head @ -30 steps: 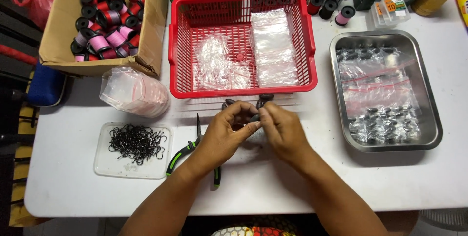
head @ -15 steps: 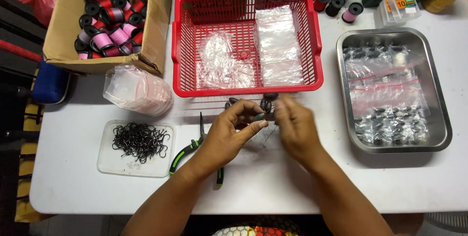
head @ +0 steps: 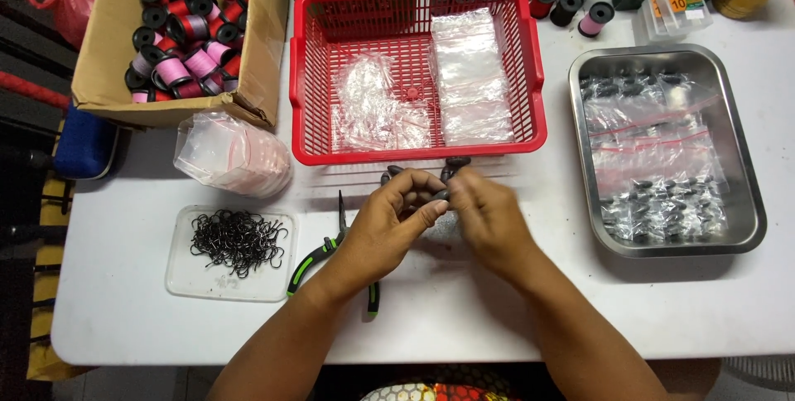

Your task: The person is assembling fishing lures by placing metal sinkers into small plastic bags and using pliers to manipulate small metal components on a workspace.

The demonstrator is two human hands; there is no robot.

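At the far left, a cardboard box stands on the white table, full of thread spools in red, pink and black. Just below it lies a heap of clear plastic bags, and below that a clear flat lid holds a pile of black hooks. Green-handled pliers lie on the table, partly under the left wrist. The left hand is half closed, the fingers curled around small dark grey sinkers, and its fingertips meet those of the right hand just in front of the red basket. The right hand is also curled, pinching at the same small pieces; what exactly it grips I cannot tell. A few more dark sinkers lie on the table between the hands and the basket. Inside the basket are clear bags. At the right, well apart from the hands, a metal tray holds bagged dark pieces.
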